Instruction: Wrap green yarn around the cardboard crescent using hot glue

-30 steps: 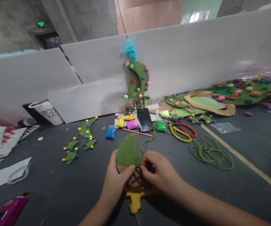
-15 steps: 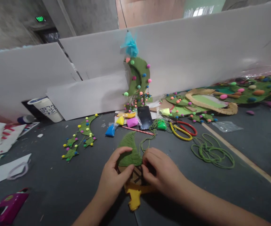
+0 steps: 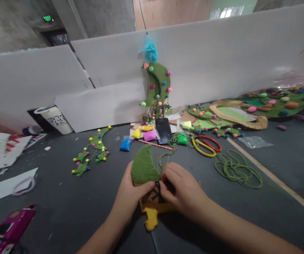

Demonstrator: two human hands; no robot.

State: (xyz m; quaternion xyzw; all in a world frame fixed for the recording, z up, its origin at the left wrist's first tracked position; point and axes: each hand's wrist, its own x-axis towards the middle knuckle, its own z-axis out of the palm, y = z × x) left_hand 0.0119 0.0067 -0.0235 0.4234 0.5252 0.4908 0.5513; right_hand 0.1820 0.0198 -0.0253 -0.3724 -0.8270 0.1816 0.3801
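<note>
A cardboard crescent [image 3: 152, 196], its upper part wrapped in green yarn [image 3: 144, 164], stands in front of me. Curled round its left side, my left hand [image 3: 132, 192] grips it, thumb across the front along the lower edge of the wrapping. At the right edge, my right hand [image 3: 177, 183] has thumb and fingers pinched together on the green yarn, whose strand runs back from there over the table; the fingertips hide the exact grip. Below both hands lies a yellow plastic tool [image 3: 151, 218], partly covered, its kind unclear.
Scissors [image 3: 203, 146] with red and yellow handles and a loose green yarn coil [image 3: 238, 169] lie to the right. Behind are a phone [image 3: 163, 130] and small clay packets [image 3: 125, 144]. Decorated crescents [image 3: 99, 137] lie left; a magenta box [image 3: 16, 225] sits front left.
The left fingers have slid from the front of the wrapped part round to its left side and behind. The crescent is turned slightly; the right hand stays pinched at its edge.
</note>
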